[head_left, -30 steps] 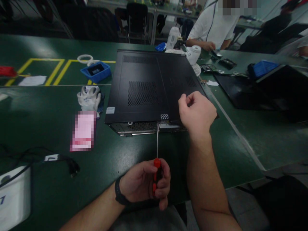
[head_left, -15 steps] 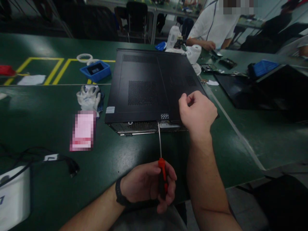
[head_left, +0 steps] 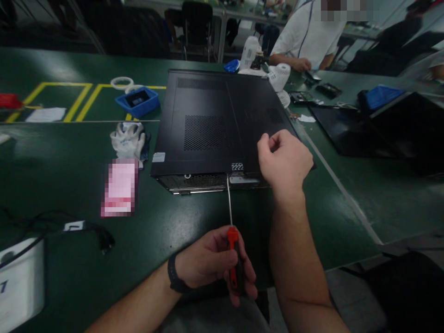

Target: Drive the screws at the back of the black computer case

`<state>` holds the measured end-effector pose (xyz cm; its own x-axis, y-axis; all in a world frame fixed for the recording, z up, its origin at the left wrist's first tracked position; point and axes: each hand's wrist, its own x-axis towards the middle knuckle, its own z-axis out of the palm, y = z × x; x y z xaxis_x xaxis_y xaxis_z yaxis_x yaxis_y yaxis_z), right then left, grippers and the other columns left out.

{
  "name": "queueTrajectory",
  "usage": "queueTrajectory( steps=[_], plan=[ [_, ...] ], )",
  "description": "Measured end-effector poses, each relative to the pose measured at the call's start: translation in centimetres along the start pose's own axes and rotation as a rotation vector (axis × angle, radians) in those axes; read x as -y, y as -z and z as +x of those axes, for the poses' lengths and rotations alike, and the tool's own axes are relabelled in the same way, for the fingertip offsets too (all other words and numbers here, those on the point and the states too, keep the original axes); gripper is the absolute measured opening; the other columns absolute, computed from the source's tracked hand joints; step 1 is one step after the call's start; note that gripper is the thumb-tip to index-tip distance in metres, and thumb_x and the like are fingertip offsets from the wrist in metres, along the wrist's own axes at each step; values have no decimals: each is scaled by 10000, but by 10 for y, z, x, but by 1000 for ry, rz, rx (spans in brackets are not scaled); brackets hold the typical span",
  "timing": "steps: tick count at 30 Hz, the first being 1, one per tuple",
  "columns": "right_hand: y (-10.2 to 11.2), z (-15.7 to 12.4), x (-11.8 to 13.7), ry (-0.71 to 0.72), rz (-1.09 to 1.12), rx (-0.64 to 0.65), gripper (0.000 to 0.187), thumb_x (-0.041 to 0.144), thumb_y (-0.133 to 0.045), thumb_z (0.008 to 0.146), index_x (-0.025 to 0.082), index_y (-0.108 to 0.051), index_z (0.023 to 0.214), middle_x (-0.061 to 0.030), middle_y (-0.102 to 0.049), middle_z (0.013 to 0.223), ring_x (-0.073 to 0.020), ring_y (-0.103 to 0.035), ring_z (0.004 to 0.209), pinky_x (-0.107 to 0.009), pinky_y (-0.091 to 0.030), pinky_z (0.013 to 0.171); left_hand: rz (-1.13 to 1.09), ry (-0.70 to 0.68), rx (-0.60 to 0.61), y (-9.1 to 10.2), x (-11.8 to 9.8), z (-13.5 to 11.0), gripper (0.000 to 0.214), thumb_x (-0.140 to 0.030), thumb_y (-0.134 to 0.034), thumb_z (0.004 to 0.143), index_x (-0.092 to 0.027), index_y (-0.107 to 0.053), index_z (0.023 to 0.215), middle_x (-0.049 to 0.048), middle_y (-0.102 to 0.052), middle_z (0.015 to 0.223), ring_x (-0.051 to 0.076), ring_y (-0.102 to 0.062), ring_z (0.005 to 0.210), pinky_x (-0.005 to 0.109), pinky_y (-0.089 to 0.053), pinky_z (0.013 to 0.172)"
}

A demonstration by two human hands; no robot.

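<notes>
A black computer case [head_left: 208, 101] lies flat on the green table, its metal rear side facing me. My left hand [head_left: 211, 259] is closed around the red and black handle of a screwdriver [head_left: 233, 236]. The screwdriver's long shaft points away from me, and its tip meets the upper edge of the case's rear side, left of a small patterned label [head_left: 237, 166]. My right hand [head_left: 284, 157] rests as a loose fist on the near right part of the case's top. Whether anything is inside that fist is hidden.
Left of the case are grey-white gloves [head_left: 128, 141], a pixelated pink item [head_left: 120, 187] and a blue bin [head_left: 142, 101]. Black cables [head_left: 104, 238] lie near left. A dark panel [head_left: 343, 132] is at right. Across the table, a person [head_left: 305, 37] handles small parts.
My left hand's fingers have shifted on the screwdriver handle, the thumb now across it, and the handle has turned. The tip stays at the case edge; my right hand has not moved.
</notes>
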<state>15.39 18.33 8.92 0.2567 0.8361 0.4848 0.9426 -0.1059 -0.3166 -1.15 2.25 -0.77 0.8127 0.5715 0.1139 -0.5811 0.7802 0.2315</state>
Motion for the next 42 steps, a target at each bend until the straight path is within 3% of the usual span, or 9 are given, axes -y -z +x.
queueTrajectory(
  steps=[4,9,19,24,27,33,40,42],
  plan=[
    [0,0,-1,3,3,-13,299,445,-531,914,231,-550,706,-7,-582,705,-158,-423,648,-339,-213,641,-3,11,-23,-2,-3,0,246,-337,-678,981,-144,-688,1134,105,-800,987,240,-810,907,283,-669,666],
    [-1,0,-1,7,2,-14,301,443,-535,912,232,-547,697,-7,-584,702,-157,-413,643,-337,-213,642,0,53,-59,-7,-10,0,278,-223,-705,931,-112,-700,1186,147,-791,1060,286,-794,999,367,-680,757],
    [-1,0,-1,10,0,-18,298,444,-536,912,232,-546,702,-7,-590,709,-158,-417,648,-340,-209,644,45,-13,-5,1,-1,1,165,-250,-675,980,-187,-609,1118,87,-790,1035,244,-805,952,315,-670,683],
    [-2,0,-1,7,-5,-10,308,452,-521,921,231,-534,707,-12,-587,710,-164,-450,658,-343,-232,649,21,56,-55,-5,-6,-1,333,-297,-692,964,-127,-656,1249,133,-776,1047,276,-795,983,358,-669,754],
    [-2,0,-1,8,-10,-15,309,459,-523,920,234,-537,709,-11,-592,709,-167,-458,659,-339,-238,646,39,57,-72,-6,-6,-1,263,-263,-706,949,-126,-687,1172,125,-771,1040,265,-796,977,356,-669,757],
    [-2,1,-2,14,-11,-23,307,453,-532,917,234,-555,703,-13,-600,706,-164,-447,649,-336,-224,638,65,-23,-19,4,1,-1,188,-261,-720,946,-171,-633,1086,81,-777,990,236,-806,882,274,-654,606],
    [-2,0,-2,14,-5,-19,311,455,-526,919,235,-544,700,-13,-598,707,-164,-433,648,-340,-210,637,29,66,-56,-5,-6,-1,260,-274,-706,959,-121,-693,1169,133,-777,1041,270,-794,1000,343,-676,753],
    [-2,0,-1,13,-7,-13,310,456,-519,921,235,-544,706,-17,-602,715,-166,-438,653,-340,-216,641,35,44,-57,-5,-6,0,215,-253,-716,949,-134,-699,1127,115,-778,1022,261,-800,971,329,-679,725]
  ],
)
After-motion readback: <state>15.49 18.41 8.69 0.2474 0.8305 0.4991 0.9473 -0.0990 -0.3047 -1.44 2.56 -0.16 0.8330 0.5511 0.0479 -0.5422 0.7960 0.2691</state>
